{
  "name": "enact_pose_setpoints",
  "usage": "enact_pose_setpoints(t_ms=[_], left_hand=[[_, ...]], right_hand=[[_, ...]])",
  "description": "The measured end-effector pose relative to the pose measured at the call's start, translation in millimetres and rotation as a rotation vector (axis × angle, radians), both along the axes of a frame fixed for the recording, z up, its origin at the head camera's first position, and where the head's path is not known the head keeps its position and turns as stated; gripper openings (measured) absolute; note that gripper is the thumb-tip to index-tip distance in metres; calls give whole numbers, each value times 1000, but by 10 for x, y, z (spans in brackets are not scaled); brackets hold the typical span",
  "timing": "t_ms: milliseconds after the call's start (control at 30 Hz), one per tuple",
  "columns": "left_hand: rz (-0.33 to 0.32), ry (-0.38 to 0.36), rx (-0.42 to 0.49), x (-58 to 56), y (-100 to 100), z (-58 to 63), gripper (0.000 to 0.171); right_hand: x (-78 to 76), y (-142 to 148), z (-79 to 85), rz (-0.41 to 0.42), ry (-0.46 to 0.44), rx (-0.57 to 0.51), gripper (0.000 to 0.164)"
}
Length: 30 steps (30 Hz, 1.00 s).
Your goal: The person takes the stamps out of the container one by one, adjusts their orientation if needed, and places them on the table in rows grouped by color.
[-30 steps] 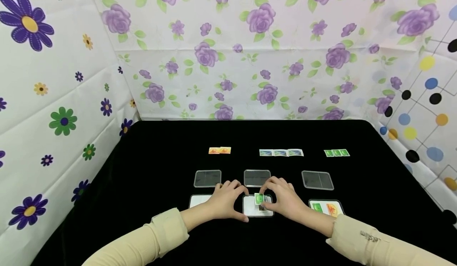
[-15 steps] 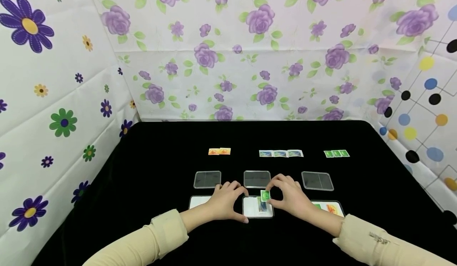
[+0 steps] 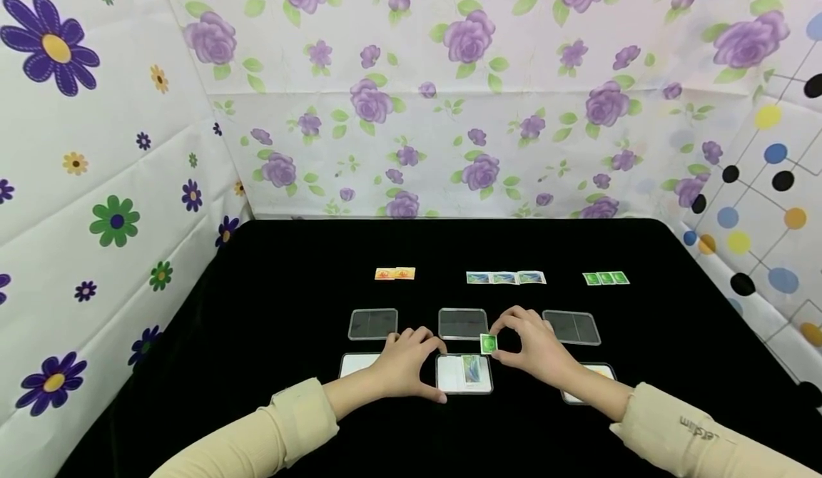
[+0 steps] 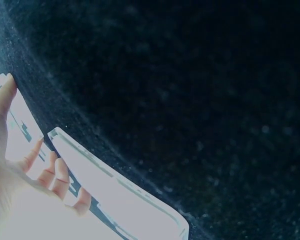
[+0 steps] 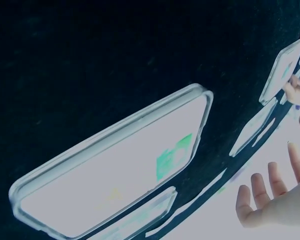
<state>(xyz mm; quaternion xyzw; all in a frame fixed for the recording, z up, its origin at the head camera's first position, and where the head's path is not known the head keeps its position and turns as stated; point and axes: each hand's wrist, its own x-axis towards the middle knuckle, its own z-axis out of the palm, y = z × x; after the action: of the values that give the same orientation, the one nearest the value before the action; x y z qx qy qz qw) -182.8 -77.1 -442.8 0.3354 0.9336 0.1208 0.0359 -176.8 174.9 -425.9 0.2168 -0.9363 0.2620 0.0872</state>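
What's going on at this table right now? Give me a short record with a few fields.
Surface: black cloth table
Right hand: pinches a small green card, lifted above the middle tray
Left hand: rests at the left edge of the middle tray
Middle tray contents: one bluish card
Far row: orange cards, blue cards, green cards
Clear trays: three, behind the hands

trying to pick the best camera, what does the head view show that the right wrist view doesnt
Only the head view shows the right hand pinching a small green card, the left hand by the middle tray, and three rows of cards farther back. Only the right wrist view shows close up a clear tray with a green card inside. Both show the black cloth and the right hand's fingers.
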Motion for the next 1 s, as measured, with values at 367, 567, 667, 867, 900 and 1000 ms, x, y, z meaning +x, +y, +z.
enact_pose_setpoints(t_ms=[367, 567, 667, 867, 900, 1000], left_hand=[[3, -7, 7, -11, -3, 1, 70], [2, -13, 8, -11, -2, -10, 71], [7, -17, 4, -10, -2, -18, 71], [-4, -8, 18, 2, -7, -5, 70], [-9, -4, 26, 6, -11, -3, 69], [-28, 28, 38, 18, -18, 3, 68]], right_hand=[[-58, 147, 49, 1, -13, -28, 23], [-104, 224, 45, 16, 29, -29, 24], [-134, 265, 38, 35, 37, -33, 24], [-212, 347, 38, 54, 41, -45, 24], [-224, 358, 42, 53, 40, -48, 25], [-254, 386, 58, 39, 28, -51, 25]])
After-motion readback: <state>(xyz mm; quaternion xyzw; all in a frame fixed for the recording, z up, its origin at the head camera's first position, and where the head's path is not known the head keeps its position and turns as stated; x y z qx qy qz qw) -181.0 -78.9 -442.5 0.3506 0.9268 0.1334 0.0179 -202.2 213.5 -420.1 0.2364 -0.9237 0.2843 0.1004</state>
